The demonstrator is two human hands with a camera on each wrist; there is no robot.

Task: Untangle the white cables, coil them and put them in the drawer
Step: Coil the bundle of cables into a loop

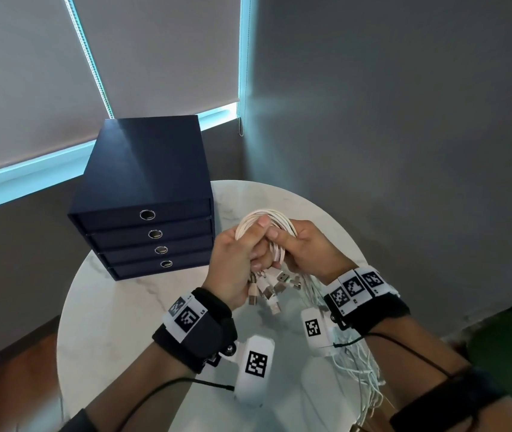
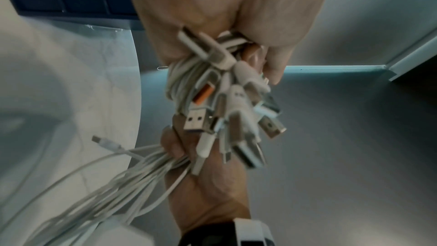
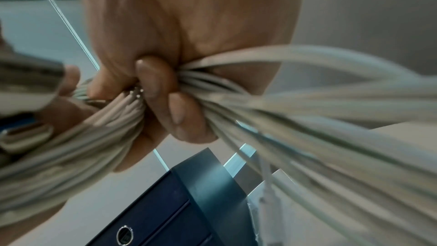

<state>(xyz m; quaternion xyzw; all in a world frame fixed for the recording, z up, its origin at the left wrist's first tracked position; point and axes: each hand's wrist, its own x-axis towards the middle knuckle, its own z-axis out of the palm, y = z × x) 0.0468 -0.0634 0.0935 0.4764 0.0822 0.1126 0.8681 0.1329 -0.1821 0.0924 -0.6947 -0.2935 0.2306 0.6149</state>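
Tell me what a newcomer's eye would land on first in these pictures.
First, the bundle of white cables gripped by both the left hand and the right hand above the round marble table, USB plugs dangling beneath. Next, the dark blue drawer unit at the table's far left, all four drawers closed.

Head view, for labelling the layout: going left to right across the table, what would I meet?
Navy drawer unit → left hand → coiled white cables gripped by both hands → right hand, all above the round marble table.
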